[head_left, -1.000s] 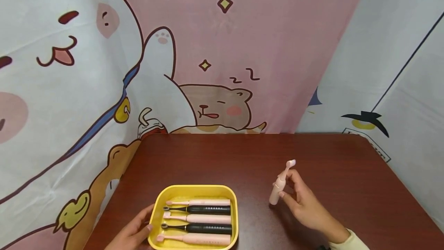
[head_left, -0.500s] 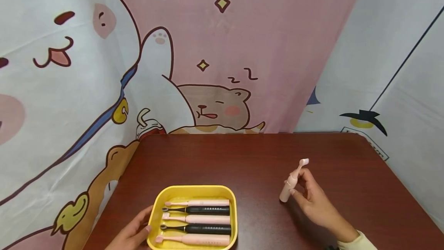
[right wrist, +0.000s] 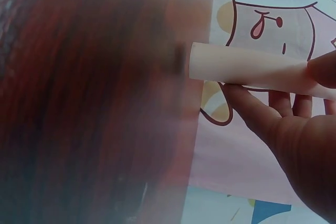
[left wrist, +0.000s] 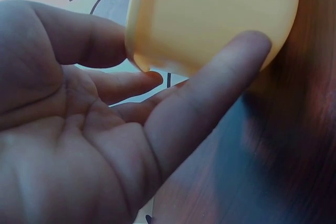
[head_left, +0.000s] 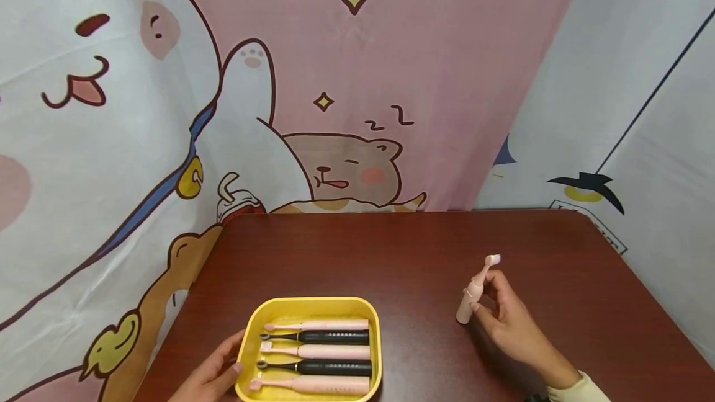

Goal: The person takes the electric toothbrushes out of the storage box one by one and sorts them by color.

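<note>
My right hand (head_left: 511, 315) pinches a pink electric toothbrush (head_left: 472, 298) between thumb and fingers. The toothbrush stands nearly upright, tilted a little right, brush head at the top. In the right wrist view, the plain bottom end of its handle (right wrist: 231, 65) is close over the tabletop. At the front left, my left hand (head_left: 212, 371) holds the left side of a yellow box (head_left: 378, 352). Its thumb (left wrist: 226, 72) and fingers reach round the box's end in the left wrist view. Inside lie three pink toothbrushes (head_left: 335, 384) and two black ones (head_left: 337, 367), heads to the left.
The dark reddish-brown wooden table (head_left: 346, 253) stretches between the hands and to the back edge. A printed cartoon cloth (head_left: 447, 79) hangs behind it and along both sides.
The right hand has moved right with the toothbrush, mostly in the first half second, then only slightly. The left hand keeps its hold on the box; the head view has shifted a little.
</note>
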`<state>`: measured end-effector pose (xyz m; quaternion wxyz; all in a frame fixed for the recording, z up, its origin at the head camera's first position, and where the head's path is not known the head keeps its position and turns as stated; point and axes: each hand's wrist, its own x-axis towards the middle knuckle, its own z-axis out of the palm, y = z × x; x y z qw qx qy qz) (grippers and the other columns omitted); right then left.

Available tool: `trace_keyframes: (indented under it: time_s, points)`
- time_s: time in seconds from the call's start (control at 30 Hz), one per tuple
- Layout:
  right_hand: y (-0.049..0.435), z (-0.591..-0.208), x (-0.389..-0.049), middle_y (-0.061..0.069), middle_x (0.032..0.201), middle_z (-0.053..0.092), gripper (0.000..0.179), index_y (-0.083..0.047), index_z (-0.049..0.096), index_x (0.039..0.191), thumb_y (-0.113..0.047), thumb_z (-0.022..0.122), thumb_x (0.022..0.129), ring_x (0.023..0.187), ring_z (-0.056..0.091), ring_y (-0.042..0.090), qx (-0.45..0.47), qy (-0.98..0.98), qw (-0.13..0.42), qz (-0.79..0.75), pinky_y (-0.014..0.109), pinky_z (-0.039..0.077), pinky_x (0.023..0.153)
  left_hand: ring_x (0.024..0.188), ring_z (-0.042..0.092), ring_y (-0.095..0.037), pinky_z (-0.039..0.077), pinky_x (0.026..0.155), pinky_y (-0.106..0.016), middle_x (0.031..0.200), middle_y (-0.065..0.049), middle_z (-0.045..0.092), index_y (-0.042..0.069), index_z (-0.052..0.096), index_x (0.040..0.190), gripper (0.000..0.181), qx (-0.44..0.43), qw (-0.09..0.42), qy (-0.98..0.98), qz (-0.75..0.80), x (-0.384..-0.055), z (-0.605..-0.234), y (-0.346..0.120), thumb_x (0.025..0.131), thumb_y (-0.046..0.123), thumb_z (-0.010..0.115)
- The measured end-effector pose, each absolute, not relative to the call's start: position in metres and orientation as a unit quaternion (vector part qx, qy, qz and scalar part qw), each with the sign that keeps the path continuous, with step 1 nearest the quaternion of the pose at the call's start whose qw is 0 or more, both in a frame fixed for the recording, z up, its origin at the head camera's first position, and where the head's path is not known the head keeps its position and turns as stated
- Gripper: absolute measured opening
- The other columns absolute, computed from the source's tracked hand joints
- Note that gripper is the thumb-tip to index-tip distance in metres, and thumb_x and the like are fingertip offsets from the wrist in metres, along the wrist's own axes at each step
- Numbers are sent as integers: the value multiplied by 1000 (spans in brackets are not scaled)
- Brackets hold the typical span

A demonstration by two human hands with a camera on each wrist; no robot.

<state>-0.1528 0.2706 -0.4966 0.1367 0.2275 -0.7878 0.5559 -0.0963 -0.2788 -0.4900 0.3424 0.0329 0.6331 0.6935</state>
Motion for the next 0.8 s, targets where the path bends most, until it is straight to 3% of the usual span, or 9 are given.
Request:
trace_keyframes:
  time_s: [0.4, 0.8]
  points:
    - [272, -503, -156, 5, 118, 54, 46, 0, 43, 119, 23, 59, 83, 114, 59, 5, 217, -793, 107, 558, 23, 56, 89, 119, 60, -36, 54, 93, -53, 155, -36, 5, 3, -8, 157, 78, 8, 340, 629, 699, -95, -491, -277, 106, 27, 47]
    - [275, -510, -156, -1, 118, 53, 46, 3, 43, 121, 23, 60, 83, 115, 58, 7, 238, -803, 128, 531, 17, 52, 93, 121, 59, -32, 54, 93, -51, 153, -39, 4, 0, -12, 156, 79, 20, 341, 630, 697, -97, -493, -279, 107, 25, 45]
